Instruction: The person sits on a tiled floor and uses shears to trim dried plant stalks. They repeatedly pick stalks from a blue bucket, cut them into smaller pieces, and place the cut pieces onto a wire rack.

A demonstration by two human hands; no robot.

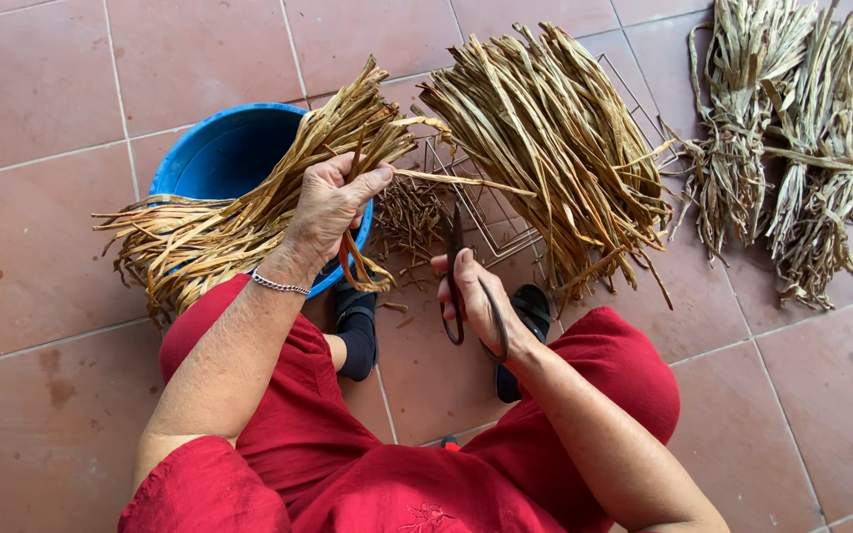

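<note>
My left hand (331,205) grips a thick bundle of dried tan strips (239,202) that lies across a blue plastic bucket (219,153). A silver bracelet sits on that wrist. My right hand (476,301) holds a pair of dark scissors (456,266) by the handles, blades pointing up toward the bundle's cut end. A thin strip sticks out from the bundle toward the right, above the scissors. Short cut pieces (409,219) lie on the floor between the hands.
A large loose heap of dried strips (555,138) rests on a wire rack (491,222) ahead. More tied bundles (792,138) lie at the top right. My red-clad knees and black shoes are below, on a reddish tiled floor.
</note>
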